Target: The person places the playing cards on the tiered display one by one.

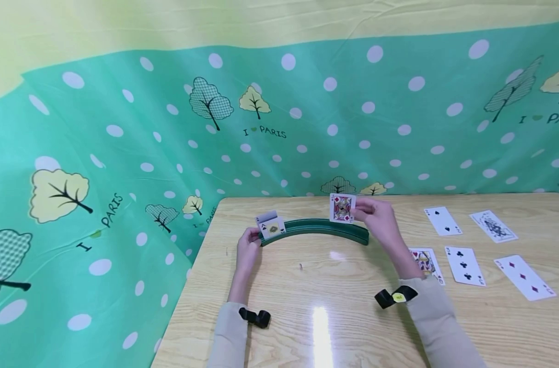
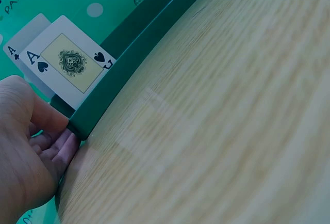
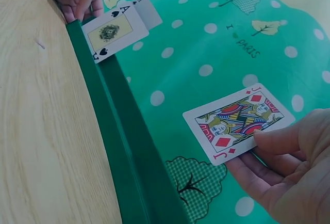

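Observation:
A curved green card holder (image 1: 316, 226) lies on the table. At its left end stand an ace of spades (image 2: 72, 63) and, behind it, another ace (image 2: 26, 43), mostly covered; its suit looks black. My left hand (image 1: 248, 250) grips that end of the holder, thumb and fingers around its tip, as the left wrist view shows (image 2: 31, 141). My right hand (image 1: 378, 217) pinches a jack of diamonds (image 3: 240, 123) between thumb and fingers. The jack is held upright, face toward me, above the right half of the holder and apart from the aces.
To the right, several cards lie face up: a two of spades (image 1: 443, 221), a joker-like card (image 1: 493, 226), a three of clubs (image 1: 465, 266), a three of diamonds (image 1: 524, 277) and a face card (image 1: 428, 260) partly under my right forearm. A patterned green cloth (image 1: 307, 128) hangs behind the table (image 1: 297, 306).

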The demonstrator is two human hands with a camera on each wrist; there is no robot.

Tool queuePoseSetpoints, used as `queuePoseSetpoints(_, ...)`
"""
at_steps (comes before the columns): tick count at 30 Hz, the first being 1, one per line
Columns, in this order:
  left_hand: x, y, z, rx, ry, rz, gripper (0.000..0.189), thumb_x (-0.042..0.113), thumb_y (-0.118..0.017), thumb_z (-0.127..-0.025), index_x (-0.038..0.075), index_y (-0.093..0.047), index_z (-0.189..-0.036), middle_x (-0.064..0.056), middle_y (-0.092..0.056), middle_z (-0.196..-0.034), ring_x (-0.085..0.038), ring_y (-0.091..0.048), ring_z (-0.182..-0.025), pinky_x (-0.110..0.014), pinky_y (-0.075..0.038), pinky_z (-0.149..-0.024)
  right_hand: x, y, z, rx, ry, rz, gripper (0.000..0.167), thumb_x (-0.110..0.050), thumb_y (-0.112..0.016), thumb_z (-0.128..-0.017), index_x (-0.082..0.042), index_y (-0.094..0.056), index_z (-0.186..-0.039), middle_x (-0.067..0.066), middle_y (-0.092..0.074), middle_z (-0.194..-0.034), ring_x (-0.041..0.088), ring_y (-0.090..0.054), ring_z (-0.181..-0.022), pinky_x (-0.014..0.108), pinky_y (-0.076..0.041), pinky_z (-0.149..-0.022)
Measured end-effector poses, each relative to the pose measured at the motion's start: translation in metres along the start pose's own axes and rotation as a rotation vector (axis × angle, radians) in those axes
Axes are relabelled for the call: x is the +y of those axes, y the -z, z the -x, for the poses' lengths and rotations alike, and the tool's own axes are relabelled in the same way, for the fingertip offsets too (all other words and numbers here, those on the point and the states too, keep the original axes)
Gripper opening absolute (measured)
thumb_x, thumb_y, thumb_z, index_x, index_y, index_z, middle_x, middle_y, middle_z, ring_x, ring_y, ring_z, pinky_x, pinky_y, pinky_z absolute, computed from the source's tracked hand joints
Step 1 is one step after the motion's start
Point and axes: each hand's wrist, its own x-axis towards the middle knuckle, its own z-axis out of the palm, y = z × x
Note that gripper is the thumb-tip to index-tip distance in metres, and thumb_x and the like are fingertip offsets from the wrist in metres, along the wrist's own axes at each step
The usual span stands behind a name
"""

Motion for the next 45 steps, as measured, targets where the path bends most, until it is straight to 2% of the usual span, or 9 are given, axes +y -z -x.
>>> queuePoseSetpoints(1, 0.008, 0.001, 0.004, -0.001, -0.001, -0.006, 0.034, -0.012, -0.048, -0.086, -0.016, -0.059, -0.118, -0.032, -0.063, -0.119, -0.044, -0.060, -0.112, -0.045, -0.050, -0.097, 0.000, -0.001, 0.000, -0.001, -0.001, -0.002, 0.032, -0.002, -0.066, -0.098, 0.006, -0.066, -0.129, 0.026, -0.071, -0.120, 0.034, -0.069, -0.109, 0.021, -0.056, -0.086)
queuePoseSetpoints(4, 0.005, 0.000, 0.002, 0.001, 0.006, -0.015, 0.033, -0.012, -0.047, -0.087, -0.015, -0.059, -0.118, -0.032, -0.063, -0.119, -0.043, -0.060, -0.112, -0.040, -0.050, -0.094, -0.001, -0.004, 0.001, -0.014, 0.008, -0.007, 0.032, -0.002, -0.066, -0.098, 0.007, -0.066, -0.129, 0.026, -0.071, -0.118, 0.034, -0.069, -0.108, 0.020, -0.055, -0.085)
queuePoseSetpoints(7, -0.006, -0.001, -0.005, 0.005, 0.022, -0.020, 0.034, -0.012, -0.047, -0.088, -0.015, -0.059, -0.119, -0.031, -0.063, -0.119, -0.041, -0.061, -0.113, -0.036, -0.048, -0.093, -0.001, -0.005, 0.001, -0.026, 0.016, 0.012, 0.032, -0.004, -0.066, -0.099, 0.006, -0.066, -0.129, 0.024, -0.072, -0.118, 0.034, -0.069, -0.107, 0.019, -0.055, -0.084)
queuePoseSetpoints(11, -0.030, -0.002, -0.018, 0.012, 0.023, -0.012, 0.035, -0.012, -0.047, -0.088, -0.014, -0.060, -0.120, -0.030, -0.064, -0.119, -0.040, -0.061, -0.112, -0.035, -0.049, -0.090, 0.000, -0.007, 0.001, -0.035, 0.017, 0.047, 0.032, -0.007, -0.066, -0.099, 0.005, -0.066, -0.129, 0.022, -0.072, -0.118, 0.033, -0.068, -0.108, 0.022, -0.055, -0.085)
queuePoseSetpoints(14, -0.038, -0.003, -0.022, 0.020, 0.021, -0.002, 0.035, -0.010, -0.048, -0.088, -0.011, -0.060, -0.121, -0.028, -0.064, -0.121, -0.037, -0.061, -0.112, -0.035, -0.049, -0.091, 0.001, -0.007, 0.001, -0.036, 0.017, 0.055, 0.032, -0.007, -0.066, -0.099, 0.005, -0.066, -0.129, 0.023, -0.072, -0.119, 0.033, -0.068, -0.108, 0.026, -0.055, -0.088)
queuePoseSetpoints(24, -0.041, -0.003, -0.021, 0.022, 0.023, 0.018, 0.036, -0.008, -0.049, -0.087, -0.009, -0.062, -0.121, -0.026, -0.064, -0.123, -0.037, -0.061, -0.114, -0.044, -0.049, -0.098, -0.005, -0.013, -0.001, -0.035, -0.004, 0.034, 0.032, -0.007, -0.066, -0.099, 0.004, -0.066, -0.129, 0.023, -0.071, -0.120, 0.034, -0.068, -0.110, 0.025, -0.055, -0.089)
queuePoseSetpoints(32, -0.040, -0.003, -0.022, 0.016, 0.023, 0.026, 0.037, -0.010, -0.048, -0.087, -0.010, -0.061, -0.122, -0.027, -0.064, -0.124, -0.037, -0.061, -0.113, -0.042, -0.050, -0.097, -0.019, -0.028, -0.003, -0.009, 0.005, -0.055, 0.032, -0.004, -0.065, -0.100, 0.007, -0.066, -0.130, 0.025, -0.069, -0.122, 0.034, -0.066, -0.113, 0.024, -0.056, -0.090)
queuePoseSetpoints(40, -0.037, -0.004, -0.024, 0.004, 0.041, -0.006, 0.037, -0.015, -0.045, -0.086, -0.015, -0.059, -0.121, -0.033, -0.062, -0.123, -0.044, -0.060, -0.115, -0.047, -0.049, -0.097, -0.032, -0.042, -0.007, 0.015, -0.014, -0.085, 0.032, -0.007, -0.065, -0.101, 0.004, -0.067, -0.131, 0.023, -0.069, -0.124, 0.033, -0.065, -0.115, 0.039, -0.053, -0.099)
queuePoseSetpoints(45, -0.037, -0.004, -0.021, 0.020, 0.035, 0.005, 0.038, -0.012, -0.047, -0.087, -0.012, -0.061, -0.122, -0.029, -0.063, -0.123, -0.040, -0.061, -0.114, -0.044, -0.049, -0.097, -0.038, -0.050, -0.009, 0.023, -0.028, -0.155, 0.031, -0.006, -0.064, -0.101, 0.003, -0.067, -0.131, 0.023, -0.069, -0.124, 0.033, -0.066, -0.114, 0.038, -0.052, -0.100)
